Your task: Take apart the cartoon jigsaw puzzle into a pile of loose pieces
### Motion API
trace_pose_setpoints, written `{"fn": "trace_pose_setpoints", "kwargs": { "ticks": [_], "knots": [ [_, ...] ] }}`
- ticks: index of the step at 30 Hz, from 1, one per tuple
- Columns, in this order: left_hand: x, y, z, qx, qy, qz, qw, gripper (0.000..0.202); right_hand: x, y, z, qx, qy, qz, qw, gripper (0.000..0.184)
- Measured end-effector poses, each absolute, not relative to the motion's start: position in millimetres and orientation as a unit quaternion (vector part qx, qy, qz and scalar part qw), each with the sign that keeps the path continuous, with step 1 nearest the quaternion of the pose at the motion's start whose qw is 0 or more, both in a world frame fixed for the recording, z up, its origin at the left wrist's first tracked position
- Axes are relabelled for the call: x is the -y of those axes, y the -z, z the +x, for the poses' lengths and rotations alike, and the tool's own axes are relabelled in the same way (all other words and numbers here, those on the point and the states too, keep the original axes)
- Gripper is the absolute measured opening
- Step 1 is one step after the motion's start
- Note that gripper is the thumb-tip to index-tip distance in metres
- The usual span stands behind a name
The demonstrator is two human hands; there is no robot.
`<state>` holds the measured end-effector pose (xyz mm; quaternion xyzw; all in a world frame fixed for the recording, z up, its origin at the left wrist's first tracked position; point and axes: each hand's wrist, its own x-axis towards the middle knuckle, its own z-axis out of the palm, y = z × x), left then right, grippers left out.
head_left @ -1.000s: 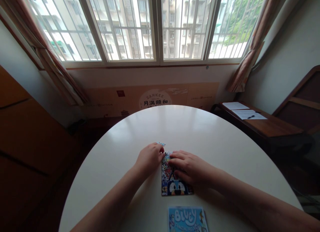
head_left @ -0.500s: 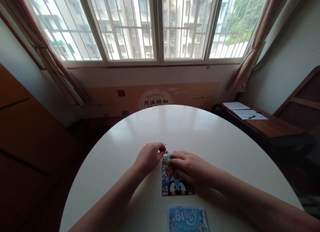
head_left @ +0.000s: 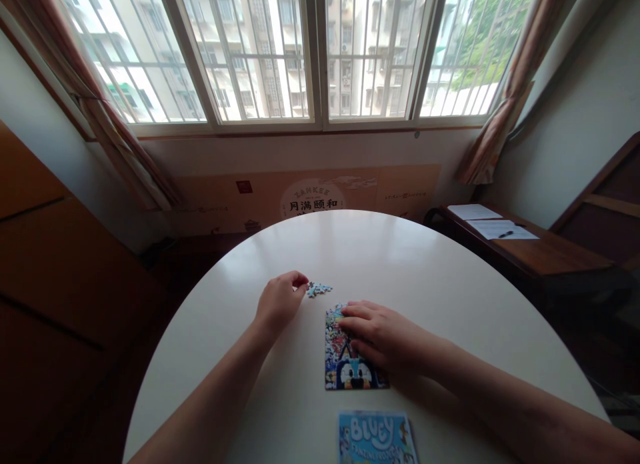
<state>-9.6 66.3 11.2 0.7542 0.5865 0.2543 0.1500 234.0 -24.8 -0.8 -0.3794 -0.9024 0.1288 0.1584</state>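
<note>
My left hand (head_left: 281, 300) is at the left edge of a small pile of light-blue jigsaw pieces (head_left: 319, 289). Its thumb and index finger are curled together, and whatever is between the tips is too small to make out. A partly assembled jigsaw puzzle (head_left: 336, 347) lies flat, crowded with colourful figures above a blue cartoon dog's face; its top edge is uneven. My right hand (head_left: 375, 332) rests on the puzzle's right side with fingers stretched out, covering part of the picture.
A blue Bluey picture card or box (head_left: 375, 439) lies at the near edge of view. The round white table (head_left: 210, 371) ends in a curve before a printed carton (head_left: 260, 201). To the right, papers (head_left: 505, 229) and a pen lie on a wooden side table (head_left: 565, 251).
My left hand has moved left and away from the puzzle's top edge, bringing the pile of loose pieces into view. My right hand stays on the puzzle.
</note>
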Motion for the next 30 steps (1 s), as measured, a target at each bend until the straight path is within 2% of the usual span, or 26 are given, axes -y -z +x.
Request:
{"fn": "trace_pose_setpoints", "kwargs": {
  "ticks": [8, 15, 23, 25, 30],
  "knots": [
    [-68.0, -6.2, -8.3, -0.609, -0.235, 0.738, 0.17, 0.013, 25.0, 2.9, 233.2, 0.904, -0.12, -0.378, 0.159, 0.041],
    [-64.4, -12.4, -7.5, -0.611, -0.221, 0.75, 0.121, 0.015, 25.3, 2.5, 233.1, 0.906, -0.117, -0.371, 0.164, 0.04],
    [-42.8, -21.6, 10.9, -0.534, -0.191, 0.82, 0.07, 0.016, 23.3, 11.9, 228.8, 0.909, -0.095, -0.367, 0.173, 0.043],
    [-38.6, -21.8, 14.2, -0.513, -0.172, 0.838, 0.069, 0.016, 22.8, 11.7, 230.5, 0.906, -0.077, -0.366, 0.198, 0.04],
    [-34.0, -18.5, 18.1, -0.498, -0.14, 0.852, 0.086, 0.017, 19.9, 8.5, 237.5, 0.848, -0.047, -0.407, 0.338, 0.026]
  ]
}}
